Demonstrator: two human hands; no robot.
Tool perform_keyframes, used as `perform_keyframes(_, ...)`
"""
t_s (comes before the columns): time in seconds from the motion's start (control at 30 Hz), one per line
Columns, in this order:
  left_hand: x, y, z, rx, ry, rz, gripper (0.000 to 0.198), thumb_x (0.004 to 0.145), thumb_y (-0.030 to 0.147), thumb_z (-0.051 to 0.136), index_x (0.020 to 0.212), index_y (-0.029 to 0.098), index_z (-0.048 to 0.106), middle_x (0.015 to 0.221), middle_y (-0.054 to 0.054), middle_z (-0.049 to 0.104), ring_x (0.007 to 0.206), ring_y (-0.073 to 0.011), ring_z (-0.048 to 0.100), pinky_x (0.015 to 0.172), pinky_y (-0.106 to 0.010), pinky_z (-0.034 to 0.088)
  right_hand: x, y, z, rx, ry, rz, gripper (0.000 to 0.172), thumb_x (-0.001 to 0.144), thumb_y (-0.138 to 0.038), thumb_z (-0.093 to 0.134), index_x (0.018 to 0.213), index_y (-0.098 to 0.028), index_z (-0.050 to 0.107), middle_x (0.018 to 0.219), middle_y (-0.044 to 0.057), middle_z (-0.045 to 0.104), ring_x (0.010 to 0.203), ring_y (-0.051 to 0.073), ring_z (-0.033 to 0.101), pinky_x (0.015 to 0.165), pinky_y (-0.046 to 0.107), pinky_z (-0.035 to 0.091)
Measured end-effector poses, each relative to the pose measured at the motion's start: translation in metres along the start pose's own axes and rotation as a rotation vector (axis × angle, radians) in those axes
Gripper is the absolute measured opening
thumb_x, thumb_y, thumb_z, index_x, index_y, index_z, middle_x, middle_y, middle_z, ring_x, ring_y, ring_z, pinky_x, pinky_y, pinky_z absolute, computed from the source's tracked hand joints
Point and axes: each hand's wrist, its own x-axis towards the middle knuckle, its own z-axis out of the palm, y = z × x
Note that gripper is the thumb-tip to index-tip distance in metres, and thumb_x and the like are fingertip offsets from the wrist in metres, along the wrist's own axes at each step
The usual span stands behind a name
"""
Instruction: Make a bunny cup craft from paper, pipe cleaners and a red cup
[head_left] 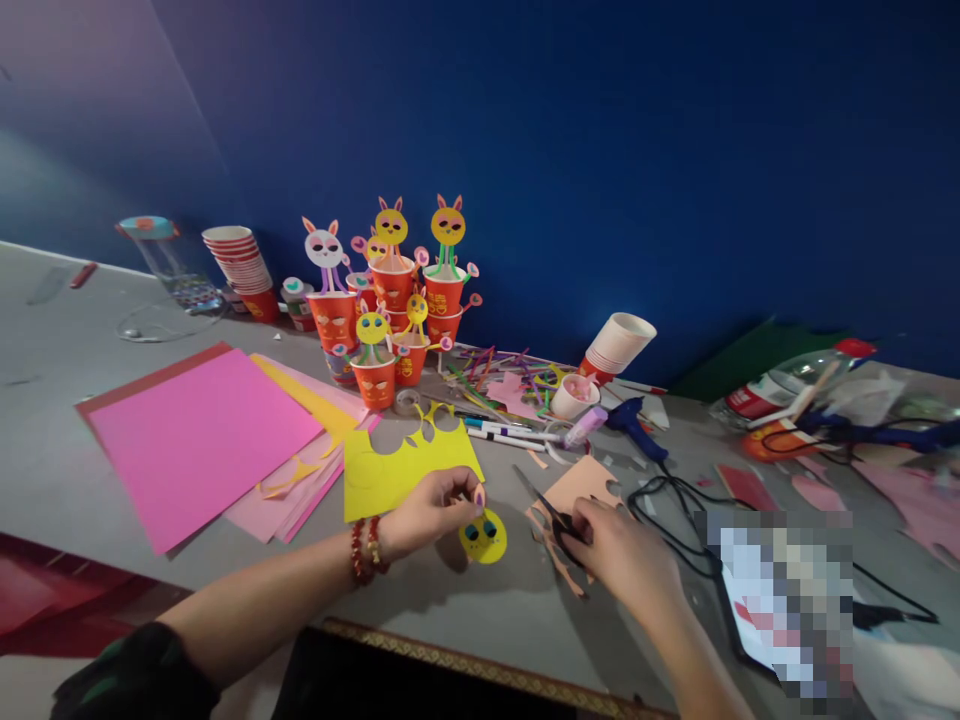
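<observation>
My left hand (427, 515), with beaded bracelets at its wrist, is closed in a pinch at the top of a round yellow paper face (484, 536). A small peach paper ear (480, 496) with a purple middle stands up at the fingertips. To the right, my right hand (619, 550) has its fingers around the handles of dark scissors (556, 518), whose blades point up and left. Beneath the scissors lies peach paper (581, 484) with cut edges. Behind my left hand rests a yellow sheet (405, 465) with round cutouts.
Red paper cups with paper animal figures (375, 383) stand at the back. Pink sheets (202, 440) lie left. Markers (506, 437), pipe cleaners (487, 365), a blue glue gun (637, 428) with a black cable, a plastic bottle (795, 385) and a phone (757, 600) occupy the right half.
</observation>
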Motion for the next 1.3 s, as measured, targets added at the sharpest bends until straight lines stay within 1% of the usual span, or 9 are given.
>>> perform_keyframes(0.17, -0.001, 0.002, 0.000, 0.012, -0.042, 0.000, 0.032, 0.078, 0.044, 0.072, 0.083, 0.015, 0.060, 0.072, 0.001, 0.052, 0.061, -0.0092, 0.042, 0.057, -0.021, 0.031, 0.003, 0.014, -0.001, 0.174, -0.102, -0.031, 0.012, 0.079, -0.029, 0.067, 0.078, -0.024, 0.055, 0.064, -0.005, 0.065, 0.060, 0.016, 0.062, 0.051, 0.023, 0.026)
perform_keyframes(0.3, -0.001, 0.004, 0.002, 0.021, -0.032, -0.007, 0.028, 0.077, 0.040, 0.072, 0.081, 0.015, 0.060, 0.072, 0.001, 0.054, 0.062, -0.0095, 0.044, 0.058, -0.022, 0.033, 0.000, 0.014, -0.008, 0.284, -0.080, -0.101, 0.010, 0.079, -0.030, 0.067, 0.078, -0.024, 0.059, 0.065, -0.004, 0.063, 0.060, 0.017, 0.058, 0.053, 0.023, 0.029)
perform_keyframes(0.43, -0.001, 0.005, 0.003, 0.071, -0.030, -0.005, 0.023, 0.078, 0.035, 0.069, 0.081, 0.014, 0.060, 0.072, 0.001, 0.055, 0.062, -0.0097, 0.046, 0.060, -0.021, 0.035, -0.004, -0.014, -0.012, 0.619, -0.055, -0.271, 0.020, 0.090, -0.039, 0.057, 0.081, -0.023, 0.062, 0.069, -0.003, 0.062, 0.058, 0.015, 0.051, 0.055, 0.024, 0.034)
perform_keyframes(0.63, -0.001, 0.010, 0.006, 0.164, -0.016, 0.004, 0.015, 0.077, 0.028, 0.066, 0.079, 0.015, 0.059, 0.070, 0.002, 0.054, 0.064, -0.0107, 0.048, 0.059, -0.021, 0.036, 0.002, -0.058, 0.005, 0.939, -0.152, -0.411, 0.013, 0.086, -0.031, 0.061, 0.077, -0.020, 0.060, 0.065, -0.005, 0.055, 0.057, 0.012, 0.044, 0.052, 0.022, 0.033)
perform_keyframes(0.77, -0.004, 0.013, 0.006, 0.228, -0.013, 0.054, 0.014, 0.080, 0.027, 0.065, 0.080, 0.015, 0.058, 0.073, 0.001, 0.055, 0.066, -0.0114, 0.049, 0.060, -0.021, 0.038, 0.006, -0.064, 0.022, 1.049, -0.083, -0.401, 0.016, 0.083, -0.027, 0.060, 0.071, -0.020, 0.055, 0.062, -0.005, 0.048, 0.059, 0.012, 0.044, 0.053, 0.022, 0.034)
perform_keyframes(0.83, -0.006, 0.015, 0.005, 0.229, -0.024, 0.113, 0.015, 0.083, 0.029, 0.064, 0.089, 0.015, 0.060, 0.082, -0.001, 0.059, 0.072, -0.0133, 0.053, 0.067, -0.023, 0.042, 0.005, -0.064, 0.028, 1.092, -0.057, -0.382, 0.017, 0.083, -0.029, 0.061, 0.071, -0.020, 0.056, 0.061, -0.005, 0.048, 0.058, 0.012, 0.043, 0.053, 0.023, 0.034)
perform_keyframes(0.97, -0.007, 0.017, 0.001, 0.094, -0.025, 0.196, 0.029, 0.089, 0.038, 0.059, 0.109, 0.016, 0.059, 0.100, -0.007, 0.062, 0.088, -0.0185, 0.056, 0.079, -0.029, 0.045, 0.004, -0.062, 0.035, 1.282, -0.118, -0.276, 0.022, 0.082, -0.039, 0.066, 0.073, -0.021, 0.057, 0.058, -0.006, 0.048, 0.051, 0.011, 0.041, 0.047, 0.021, 0.034)
perform_keyframes(1.1, -0.004, 0.016, 0.000, -0.014, 0.033, 0.139, 0.027, 0.089, 0.042, 0.062, 0.095, 0.016, 0.060, 0.092, -0.005, 0.060, 0.085, -0.0178, 0.054, 0.077, -0.029, 0.043, 0.007, -0.057, 0.035, 1.469, -0.164, -0.145, 0.031, 0.078, -0.046, 0.070, 0.071, -0.021, 0.054, 0.053, -0.007, 0.049, 0.044, 0.008, 0.038, 0.043, 0.019, 0.031)
perform_keyframes(1.3, -0.002, 0.007, 0.005, -0.038, -0.025, 0.065, 0.036, 0.083, 0.048, 0.070, 0.084, 0.016, 0.054, 0.080, -0.001, 0.054, 0.072, -0.0129, 0.049, 0.065, -0.024, 0.039, 0.009, -0.051, 0.028, 1.544, -0.135, -0.066, 0.033, 0.074, -0.047, 0.073, 0.069, -0.021, 0.053, 0.049, -0.007, 0.052, 0.041, 0.007, 0.037, 0.041, 0.018, 0.028)
